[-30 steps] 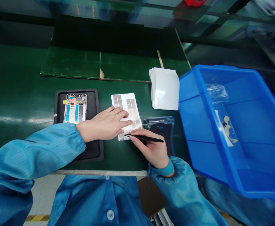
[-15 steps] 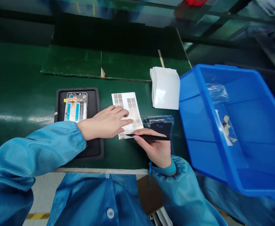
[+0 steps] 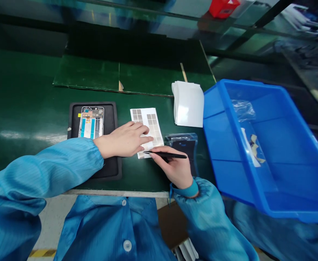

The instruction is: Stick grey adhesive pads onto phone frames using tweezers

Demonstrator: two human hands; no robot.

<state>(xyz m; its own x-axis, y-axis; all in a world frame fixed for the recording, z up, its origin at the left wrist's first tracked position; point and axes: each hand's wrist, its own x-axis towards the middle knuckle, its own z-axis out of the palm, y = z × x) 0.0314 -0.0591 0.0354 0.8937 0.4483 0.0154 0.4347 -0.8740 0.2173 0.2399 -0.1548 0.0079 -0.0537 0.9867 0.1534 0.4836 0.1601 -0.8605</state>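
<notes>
Tabletop strip (image 3: 124,113) separates tray (image 3: 110,169) and sheet (image 3: 152,126); tweezers (image 3: 173,155) near sheet's lower edge.

Blue jacket (image 3: 101,228), two pale round buttons (image 3: 127,245) down its front, loose wrinkled left sleeve (image 3: 52,170) with fine stripes and a gathered cuff (image 3: 96,150), puffed right sleeve (image 3: 206,214), teal band (image 3: 186,191) just beyond it, loose strap (image 3: 171,190) at the band's left.

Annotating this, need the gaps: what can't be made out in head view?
All in the head view:
Opened phone, lower part: hidden by the left sleeve.
Sheet, part of it: under the left hand.
Black tool in the right hand: tip too small to tell if it touches the sheet.
Blue bin, right end: cut off by the picture's edge.
</notes>
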